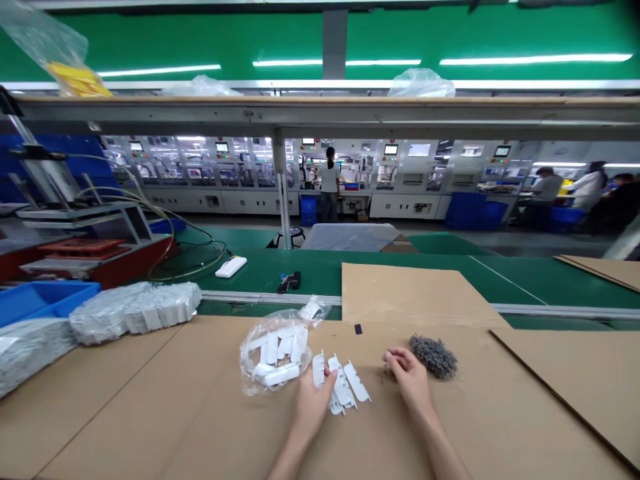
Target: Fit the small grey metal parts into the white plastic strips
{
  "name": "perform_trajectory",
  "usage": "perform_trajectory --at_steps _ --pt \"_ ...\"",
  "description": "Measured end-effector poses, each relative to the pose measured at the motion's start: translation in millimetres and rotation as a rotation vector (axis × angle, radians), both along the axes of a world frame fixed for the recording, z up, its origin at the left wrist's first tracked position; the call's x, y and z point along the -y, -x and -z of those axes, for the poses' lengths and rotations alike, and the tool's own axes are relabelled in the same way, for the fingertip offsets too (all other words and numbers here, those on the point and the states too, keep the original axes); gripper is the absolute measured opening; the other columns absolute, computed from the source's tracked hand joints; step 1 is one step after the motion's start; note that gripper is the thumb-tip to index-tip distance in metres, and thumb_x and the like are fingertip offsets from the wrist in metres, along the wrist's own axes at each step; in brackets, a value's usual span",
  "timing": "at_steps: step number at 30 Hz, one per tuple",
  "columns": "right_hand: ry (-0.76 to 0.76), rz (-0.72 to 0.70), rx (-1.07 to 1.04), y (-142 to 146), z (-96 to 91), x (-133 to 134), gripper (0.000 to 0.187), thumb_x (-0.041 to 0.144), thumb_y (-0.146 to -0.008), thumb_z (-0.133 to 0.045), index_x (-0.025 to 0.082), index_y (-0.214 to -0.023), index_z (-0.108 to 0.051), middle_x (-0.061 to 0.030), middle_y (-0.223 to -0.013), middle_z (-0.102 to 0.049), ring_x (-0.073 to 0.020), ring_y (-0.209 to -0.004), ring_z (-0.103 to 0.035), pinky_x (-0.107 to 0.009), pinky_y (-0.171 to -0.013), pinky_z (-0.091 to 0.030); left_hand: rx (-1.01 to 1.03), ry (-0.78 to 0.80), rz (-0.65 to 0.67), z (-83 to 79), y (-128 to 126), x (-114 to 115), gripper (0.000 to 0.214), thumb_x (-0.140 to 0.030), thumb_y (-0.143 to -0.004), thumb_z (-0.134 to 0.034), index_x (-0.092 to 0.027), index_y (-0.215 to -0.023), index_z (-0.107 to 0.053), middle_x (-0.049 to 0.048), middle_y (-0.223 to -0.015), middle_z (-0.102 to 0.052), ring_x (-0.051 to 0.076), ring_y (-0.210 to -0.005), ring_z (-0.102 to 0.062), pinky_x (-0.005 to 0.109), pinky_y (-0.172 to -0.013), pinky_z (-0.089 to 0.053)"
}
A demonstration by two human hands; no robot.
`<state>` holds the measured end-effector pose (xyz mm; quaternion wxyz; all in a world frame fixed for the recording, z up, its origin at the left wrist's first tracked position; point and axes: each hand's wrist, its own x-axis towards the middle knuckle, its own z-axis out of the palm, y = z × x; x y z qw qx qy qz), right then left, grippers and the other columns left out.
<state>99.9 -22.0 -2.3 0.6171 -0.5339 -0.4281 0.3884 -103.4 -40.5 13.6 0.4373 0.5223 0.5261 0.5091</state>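
Observation:
My left hand (309, 403) grips a white plastic piece (319, 368) between thumb and fingers. Right beside it, several similar white plastic pieces (356, 381) lie partly overlapping on the cardboard. My right hand (410, 379) is closed in a pinch just left of a pile of small dark grey parts (434, 357). What its fingertips hold, if anything, is too small to make out. A clear plastic bag (249, 373) with more white pieces inside lies to the left of my left hand.
Cardboard (210, 407) covers the work surface. Wrapped stacks of white parts (160, 307) and a blue bin (60, 297) stand at the left, near a press fixture (90, 233). A small black square (358, 329), keys (289, 281) and a white box-shaped device (231, 267) lie farther back.

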Motion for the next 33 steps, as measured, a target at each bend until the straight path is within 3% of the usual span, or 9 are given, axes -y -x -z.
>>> perform_trajectory --at_steps 7,10,13,17,21,24,27,30,33 --pt "0.07 0.059 0.068 -17 4.7 -2 0.024 0.034 -0.062 -0.062 0.015 -0.074 -0.055 -0.0042 -0.059 -0.065 -0.0181 -0.062 -0.06 -0.024 -0.057 -0.044 0.0 -0.007 -0.038 5.2 -3 0 0.026 -0.043 -0.064 -0.054 -0.017 -0.065 -0.051 -0.0046 -0.043 -0.048 0.012 -0.04 -0.047 0.021 -0.04 -0.036" --pt "0.093 0.065 0.039 -18 4.2 -1 0.026 0.036 -0.061 -0.063 0.015 -0.074 -0.055 -0.0041 -0.059 -0.065 -0.0151 -0.05 -0.058 -0.02 -0.042 -0.041 0.012 0.0 -0.028 7.9 -3 -1 0.027 -0.043 -0.064 -0.055 -0.016 -0.065 -0.051 -0.005 -0.042 -0.048 0.012 -0.038 -0.046 0.021 -0.039 -0.035" --pt "0.103 0.037 -0.051 -12 2.4 1 0.032 0.039 -0.061 -0.062 0.014 -0.079 -0.054 -0.0043 -0.064 -0.065 -0.0077 -0.033 -0.046 -0.017 -0.027 -0.029 0.022 0.013 0.008 9.6 -4 -2 0.026 -0.041 -0.065 -0.055 -0.016 -0.065 -0.049 -0.0066 -0.038 -0.045 0.01 -0.033 -0.043 0.019 -0.036 -0.033" --pt "0.052 -0.065 -0.154 3 1.0 5 0.034 0.037 -0.061 -0.064 0.015 -0.083 -0.051 -0.0021 -0.063 -0.062 -0.0073 -0.036 -0.047 -0.016 -0.029 -0.035 0.055 0.038 0.12 8.3 -9 -2 0.023 -0.038 -0.069 -0.052 -0.017 -0.063 -0.044 -0.0091 -0.032 -0.04 0.007 -0.027 -0.036 0.016 -0.031 -0.028" --pt "0.1 -0.08 -0.184 6 1.0 5 0.034 0.037 -0.06 -0.065 0.016 -0.083 -0.051 -0.0002 -0.063 -0.062 -0.0036 -0.027 -0.039 -0.013 -0.021 -0.026 0.079 0.043 0.16 6.3 -11 -2 0.022 -0.036 -0.07 -0.052 -0.017 -0.062 -0.042 -0.0094 -0.031 -0.039 0.005 -0.025 -0.033 0.015 -0.03 -0.025" --pt "0.084 -0.056 -0.352 0 0.1 3 0.033 0.037 -0.06 -0.066 0.016 -0.081 -0.051 -0.002 -0.067 -0.063 -0.0071 -0.036 -0.05 -0.016 -0.031 -0.039 0.086 0.05 0.123 7.4 -9 -3 0.022 -0.035 -0.07 -0.053 -0.017 -0.063 -0.042 -0.0095 -0.031 -0.039 0.005 -0.026 -0.034 0.014 -0.03 -0.026" --pt "0.06 -0.057 -0.421 -5 -0.3 1 0.031 0.038 -0.062 -0.064 0.017 -0.081 -0.052 -0.0028 -0.069 -0.064 -0.0137 -0.055 -0.06 -0.025 -0.053 -0.049 0.086 0.043 0.089 8.4 -8 -3 0.022 -0.035 -0.07 -0.053 -0.017 -0.064 -0.042 -0.0099 -0.031 -0.038 0.005 -0.025 -0.034 0.014 -0.029 -0.026" --pt "0.043 -0.041 -0.172 -9 1.0 1 0.028 0.037 -0.064 -0.061 0.017 -0.082 -0.053 -0.0022 -0.068 -0.062 -0.0172 -0.063 -0.059 -0.03 -0.06 -0.047 0.098 0.052 0.078 7.6 -7 -3 0.022 -0.035 -0.07 -0.052 -0.017 -0.064 -0.041 -0.0099 -0.031 -0.038 0.005 -0.025 -0.034 0.014 -0.028 -0.025" --pt "-0.018 0.055 0.348 -14 2.2 3 0.022 0.037 -0.067 -0.055 0.018 -0.078 -0.058 -0.0043 -0.071 -0.061 -0.0198 -0.069 -0.056 -0.032 -0.064 -0.043 0.099 0.058 0.079 6.4 -7 -3 0.022 -0.035 -0.07 -0.052 -0.017 -0.063 -0.04 -0.01 -0.031 -0.038 0.005 -0.025 -0.034 0.014 -0.028 -0.024"
